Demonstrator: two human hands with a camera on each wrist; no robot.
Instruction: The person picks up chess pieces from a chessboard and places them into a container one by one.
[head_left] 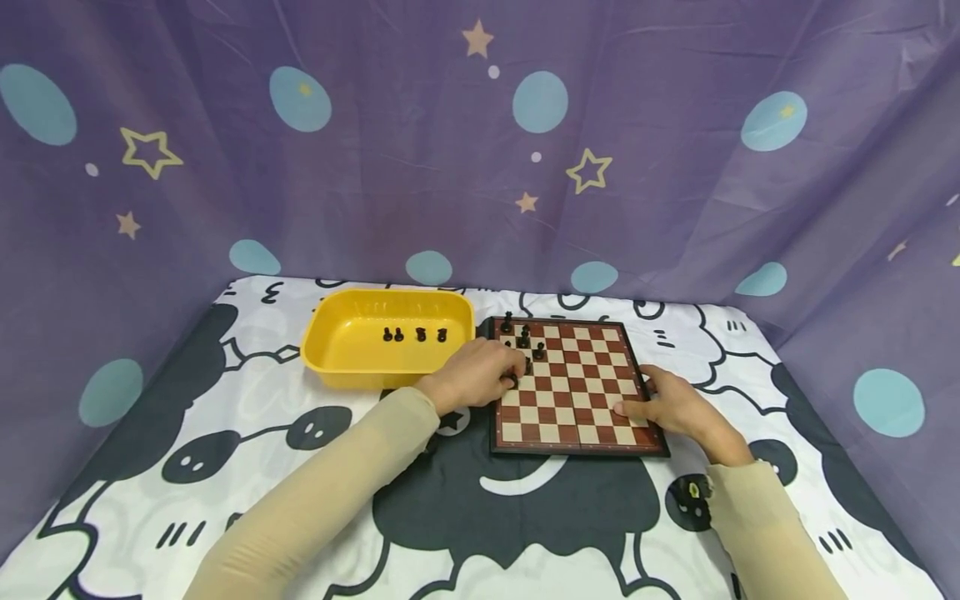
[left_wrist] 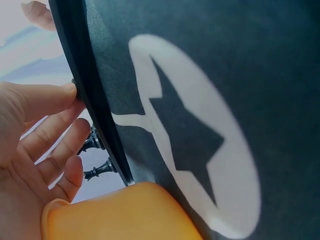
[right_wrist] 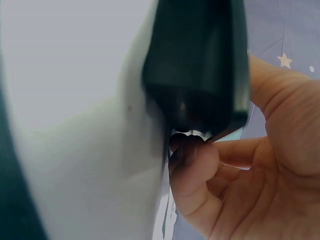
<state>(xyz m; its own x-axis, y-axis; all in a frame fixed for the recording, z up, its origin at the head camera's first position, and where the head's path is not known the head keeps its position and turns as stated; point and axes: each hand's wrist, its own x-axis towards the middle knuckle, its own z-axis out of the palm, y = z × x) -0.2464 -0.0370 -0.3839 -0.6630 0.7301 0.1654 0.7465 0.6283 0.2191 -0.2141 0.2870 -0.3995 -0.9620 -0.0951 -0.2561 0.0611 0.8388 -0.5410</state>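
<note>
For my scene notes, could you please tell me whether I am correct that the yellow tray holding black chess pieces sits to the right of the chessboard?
Not quite: the yellow tray holding black chess pieces sits to the left of the chessboard, as the head view shows.

Soft, even light fills the head view, while the right wrist view blurs the close board (right_wrist: 195,60).

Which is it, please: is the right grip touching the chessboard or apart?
Touching: the head view shows the right grip with its thumb laid on the chessboard.
</note>
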